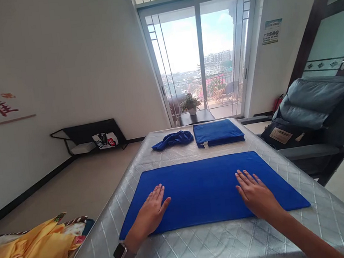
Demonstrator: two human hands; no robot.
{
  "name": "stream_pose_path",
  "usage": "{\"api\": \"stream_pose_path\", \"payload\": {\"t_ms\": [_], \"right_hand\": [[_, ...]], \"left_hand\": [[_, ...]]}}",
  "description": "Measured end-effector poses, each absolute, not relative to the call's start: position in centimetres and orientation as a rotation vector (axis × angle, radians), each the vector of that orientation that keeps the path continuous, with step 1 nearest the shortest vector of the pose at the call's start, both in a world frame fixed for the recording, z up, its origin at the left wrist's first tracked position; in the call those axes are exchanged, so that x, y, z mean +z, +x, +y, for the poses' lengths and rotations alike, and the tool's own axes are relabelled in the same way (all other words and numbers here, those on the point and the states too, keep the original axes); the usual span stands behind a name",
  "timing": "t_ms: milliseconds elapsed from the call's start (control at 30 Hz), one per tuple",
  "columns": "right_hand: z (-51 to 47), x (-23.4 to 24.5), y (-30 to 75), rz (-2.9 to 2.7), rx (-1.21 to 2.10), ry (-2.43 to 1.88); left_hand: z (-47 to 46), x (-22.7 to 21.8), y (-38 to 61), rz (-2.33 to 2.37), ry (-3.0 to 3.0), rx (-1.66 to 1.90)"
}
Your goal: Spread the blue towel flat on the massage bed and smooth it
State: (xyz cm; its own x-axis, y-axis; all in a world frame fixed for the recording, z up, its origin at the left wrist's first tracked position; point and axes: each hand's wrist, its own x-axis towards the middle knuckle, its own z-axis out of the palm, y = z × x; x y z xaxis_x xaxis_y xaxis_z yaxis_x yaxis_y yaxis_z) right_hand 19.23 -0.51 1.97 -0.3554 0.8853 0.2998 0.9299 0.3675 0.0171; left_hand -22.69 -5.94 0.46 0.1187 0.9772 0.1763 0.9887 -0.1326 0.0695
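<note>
A blue cloth [202, 191], shaped like a towel, lies spread flat across the quilted silver-grey table cover [204, 245]. On its left part rests my left hand [153, 207], palm down with the thumb held away from the fingers. My right hand [254, 192] lies flat on the right part of the same cloth, fingers stretched forward. Neither hand grips anything. Beyond the spread cloth sit a crumpled blue cloth [173, 139] and, to its right, a neat stack of folded blue cloths [219, 132] with a white tag at its front edge.
Yellow fabric [28, 257] is heaped at the lower left. A dark recliner [310, 117] with a black bag stands right of the table. Behind the far edge are a potted plant [190, 103] and a sliding glass door [202, 55]. A low black rack [93, 136] stands by the left wall.
</note>
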Motion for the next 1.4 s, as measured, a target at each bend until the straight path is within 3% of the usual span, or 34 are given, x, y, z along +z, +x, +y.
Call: {"api": "stream_pose_path", "payload": {"t_ms": [200, 467, 700, 833, 1167, 1300, 1400], "right_hand": [[-1.2, 1.4, 8.3, -2.631, 0.219, -1.434], [-1.3, 1.0, 9.9, -2.587, 0.286, -1.523], [0.4, -2.7, 25.2, -2.426, 0.042, -1.836], [0.7, -5.5, 34.2, -2.327, -0.114, -1.867], [0.8, -6.8, 36.2, -2.266, -0.088, -1.9], [0.9, -6.5, 36.7, -2.275, -0.175, -1.856], [1.0, -3.2, 31.5, -2.291, -0.243, -1.828]], "left_hand": [[-2.4, -0.2, -9.8, -1.722, -2.566, -0.369], [-3.7, -1.4, -12.3, -1.82, -2.54, -0.32], [-10.0, -3.4, -29.0, -2.228, -2.169, -0.027], [-13.9, -5.9, -35.8, -2.251, -2.061, -0.09], [-15.2, -6.0, -35.9, -2.202, -2.068, -0.033], [-14.0, -3.7, -35.4, -2.349, -2.026, -0.012], [-10.3, -0.7, -30.7, -2.401, -2.017, -0.147]]}}
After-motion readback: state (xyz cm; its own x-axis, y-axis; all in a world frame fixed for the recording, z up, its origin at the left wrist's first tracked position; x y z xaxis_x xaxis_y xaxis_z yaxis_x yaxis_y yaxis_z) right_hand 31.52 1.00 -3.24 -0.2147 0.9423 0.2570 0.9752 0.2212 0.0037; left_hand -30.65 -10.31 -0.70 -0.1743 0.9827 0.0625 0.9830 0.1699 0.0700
